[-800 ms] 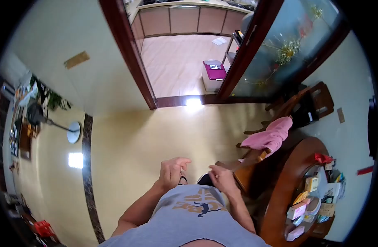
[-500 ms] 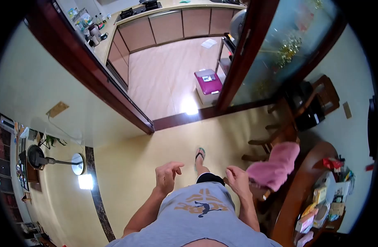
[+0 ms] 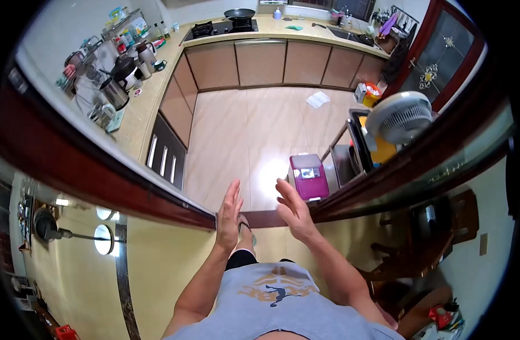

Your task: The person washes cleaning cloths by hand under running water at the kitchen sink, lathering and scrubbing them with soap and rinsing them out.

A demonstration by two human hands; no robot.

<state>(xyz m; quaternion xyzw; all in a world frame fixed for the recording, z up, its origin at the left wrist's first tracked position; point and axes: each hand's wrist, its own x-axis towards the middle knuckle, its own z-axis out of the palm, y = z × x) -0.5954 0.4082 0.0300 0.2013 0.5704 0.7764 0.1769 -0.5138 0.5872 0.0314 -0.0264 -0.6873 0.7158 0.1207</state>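
My left hand (image 3: 229,216) is held out in front of my body with its fingers stretched out and nothing in it. My right hand (image 3: 294,211) is raised across from it, palm inward, fingers extended and holding nothing. Below the hands one foot in a flip-flop (image 3: 245,225) is partly hidden by my left hand, close to the dark door sill (image 3: 265,219). Just past my right hand stands a storage box with a purple lid (image 3: 308,177); neither hand touches it.
Door frames flank me on the left (image 3: 101,164) and right (image 3: 384,190). A trolley (image 3: 356,141) carries a white fan (image 3: 401,116). Beyond runs a counter (image 3: 172,56) with a wok (image 3: 239,14) on the stove, kettles and bottles. White paper (image 3: 317,100) lies on the kitchen floor.
I have moved forward toward the kitchen doorway, and more of the kitchen shows. Both hands have risen ahead of me, and their curled fingers have straightened. The pink-draped chair has largely left view.
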